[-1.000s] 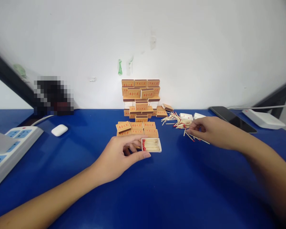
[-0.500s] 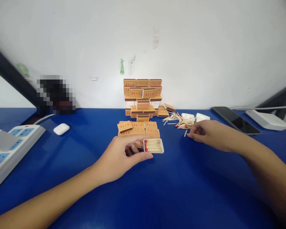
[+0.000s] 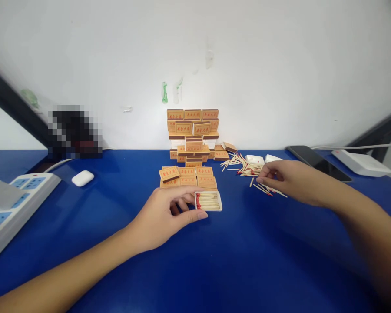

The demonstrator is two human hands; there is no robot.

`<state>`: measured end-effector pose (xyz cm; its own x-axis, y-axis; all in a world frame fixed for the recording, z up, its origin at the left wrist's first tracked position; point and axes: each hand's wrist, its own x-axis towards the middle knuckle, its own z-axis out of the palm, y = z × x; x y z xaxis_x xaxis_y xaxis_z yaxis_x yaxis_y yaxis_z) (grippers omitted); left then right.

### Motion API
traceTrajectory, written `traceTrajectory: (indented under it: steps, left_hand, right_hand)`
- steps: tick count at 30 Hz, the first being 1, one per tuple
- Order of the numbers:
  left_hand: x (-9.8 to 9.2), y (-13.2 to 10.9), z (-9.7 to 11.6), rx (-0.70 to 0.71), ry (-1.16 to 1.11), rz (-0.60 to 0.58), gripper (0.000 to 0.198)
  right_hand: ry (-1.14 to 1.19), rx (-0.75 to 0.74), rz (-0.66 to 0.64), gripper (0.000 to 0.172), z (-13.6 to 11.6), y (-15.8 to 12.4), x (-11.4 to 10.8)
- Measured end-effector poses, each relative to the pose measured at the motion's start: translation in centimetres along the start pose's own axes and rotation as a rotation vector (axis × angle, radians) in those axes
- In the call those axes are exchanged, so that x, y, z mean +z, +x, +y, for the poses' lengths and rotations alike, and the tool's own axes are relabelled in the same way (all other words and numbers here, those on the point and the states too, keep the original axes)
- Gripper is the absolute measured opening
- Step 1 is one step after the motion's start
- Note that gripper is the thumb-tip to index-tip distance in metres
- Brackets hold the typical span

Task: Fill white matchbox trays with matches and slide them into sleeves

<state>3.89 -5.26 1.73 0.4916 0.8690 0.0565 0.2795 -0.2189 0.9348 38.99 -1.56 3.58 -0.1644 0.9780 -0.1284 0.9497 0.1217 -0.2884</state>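
My left hand grips a white matchbox tray between thumb and fingers. Inside the tray matches lie side by side, red heads toward my palm. At the right, my right hand is closed in a pinch just above several loose matches on the table; whatever the fingertips hold is too small to make out. Behind them spreads a larger pile of matches, with two white trays at its back edge. Closed matchboxes lie in rows just beyond my left hand.
A stacked wall of matchboxes stands against the white wall. On the blue table, a power strip and a white earbud case lie left; a phone and a white box lie right.
My right hand has lifted and drawn back slightly, uncovering loose matches under its fingers. My left hand keeps its hold on the tray. The whole view has shifted a little.
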Motion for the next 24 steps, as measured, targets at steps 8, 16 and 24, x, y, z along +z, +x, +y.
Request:
traceTrajectory:
  steps: [8, 16, 24]
  left_hand:
    - [-0.1, 0.1, 0.0, 0.011, 0.001, 0.003, 0.042]
    - [-0.1, -0.1, -0.3, 0.004, 0.017, 0.0, 0.044]
    - [-0.1, 0.0, -0.3, 0.01, 0.006, -0.001, 0.044]
  right_hand:
    - [-0.029, 0.077, -0.103, 0.028, 0.5, 0.2, 0.7]
    - [0.027, 0.012, -0.082, 0.026, -0.4, 0.1, 0.5]
    - [-0.021, -0.003, -0.095, 0.025, 0.1, 0.4, 1.2]
